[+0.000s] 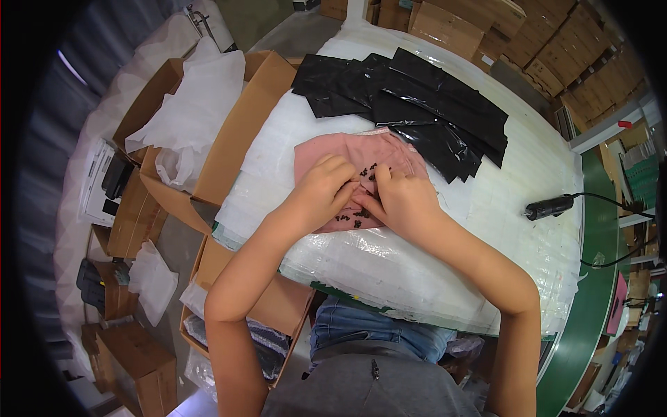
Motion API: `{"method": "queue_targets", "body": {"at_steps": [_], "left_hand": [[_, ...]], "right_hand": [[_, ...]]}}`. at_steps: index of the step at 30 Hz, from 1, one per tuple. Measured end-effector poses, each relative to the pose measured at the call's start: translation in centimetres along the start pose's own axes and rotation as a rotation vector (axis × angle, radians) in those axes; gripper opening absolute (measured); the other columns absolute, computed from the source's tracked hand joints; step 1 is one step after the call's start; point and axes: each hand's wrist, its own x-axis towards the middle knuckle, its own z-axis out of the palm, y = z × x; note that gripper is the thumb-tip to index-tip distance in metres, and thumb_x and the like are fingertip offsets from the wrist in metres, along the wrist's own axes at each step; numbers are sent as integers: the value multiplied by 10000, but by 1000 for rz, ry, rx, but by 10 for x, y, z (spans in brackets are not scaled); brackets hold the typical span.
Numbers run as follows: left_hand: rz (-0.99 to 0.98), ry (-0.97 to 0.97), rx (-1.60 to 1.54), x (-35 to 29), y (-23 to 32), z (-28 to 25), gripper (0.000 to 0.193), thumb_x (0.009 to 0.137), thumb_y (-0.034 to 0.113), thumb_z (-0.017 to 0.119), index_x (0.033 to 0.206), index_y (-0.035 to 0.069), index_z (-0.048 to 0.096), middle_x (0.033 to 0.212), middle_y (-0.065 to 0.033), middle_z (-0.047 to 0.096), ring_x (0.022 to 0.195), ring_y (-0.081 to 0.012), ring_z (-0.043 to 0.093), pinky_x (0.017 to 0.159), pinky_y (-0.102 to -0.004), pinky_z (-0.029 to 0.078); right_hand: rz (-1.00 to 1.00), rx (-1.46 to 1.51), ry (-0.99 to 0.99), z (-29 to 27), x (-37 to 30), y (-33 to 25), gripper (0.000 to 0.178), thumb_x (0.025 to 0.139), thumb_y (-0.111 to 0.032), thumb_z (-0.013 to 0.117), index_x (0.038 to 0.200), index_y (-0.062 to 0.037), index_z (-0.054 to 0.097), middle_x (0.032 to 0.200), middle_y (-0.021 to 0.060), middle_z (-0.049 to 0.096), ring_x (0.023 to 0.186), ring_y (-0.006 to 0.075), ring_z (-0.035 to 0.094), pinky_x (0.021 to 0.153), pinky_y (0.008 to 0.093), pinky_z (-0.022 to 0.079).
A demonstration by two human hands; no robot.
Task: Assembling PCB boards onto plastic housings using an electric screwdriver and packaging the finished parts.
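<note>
A piece of pink cloth (358,144) lies on the white-covered table, with small dark clusters (358,224) dotted over its middle. My left hand (325,189) rests on the cloth's left part, closed, its thumb and forefinger pinching the fabric near the middle. Close beside it on the right, my right hand (403,200) is closed too, fingers bent and thumb pointing at the left fingertips, gripping a bit of the same cloth. Anything small between the fingertips is too hidden to make out.
Glossy black plastic bags (438,104) lie overlapped beyond the cloth. An open cardboard box (240,121) with white wrapping stands to the left. A black corded hand tool (549,208) lies on the table at right. More cartons (135,365) sit on the floor, lower left.
</note>
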Motion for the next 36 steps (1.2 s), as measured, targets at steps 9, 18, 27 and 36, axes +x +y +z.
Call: {"method": "queue_targets", "body": {"at_steps": [9,18,27,36], "left_hand": [[25,-40,109,-1,1,2,75,684,-6,527,719,-12,460,737,-132,454,720,-285,442,647,-333,378],[47,-46,124,0,2,2,74,688,2,525,714,-18,459,739,-136,455,726,-293,440,660,-337,380],[77,-6,134,0,1,3,62,681,18,531,711,1,480,719,-134,463,717,-293,447,663,-346,389],[3,-46,117,5,4,4,86,689,-11,533,707,-19,450,715,-135,448,705,-293,443,639,-334,381]], "right_hand": [[-89,-96,-13,9,-7,-3,218,662,-185,550,706,-3,440,594,149,501,503,263,536,391,333,429],[-40,-179,81,17,-19,-3,134,648,-107,499,701,-5,429,611,142,484,514,256,533,408,340,437],[-121,-98,70,12,-27,15,131,661,-64,481,764,7,443,668,154,493,564,277,538,473,343,448],[-92,362,191,2,-35,33,230,664,-14,492,892,15,486,739,163,518,656,313,530,584,343,444]]}}
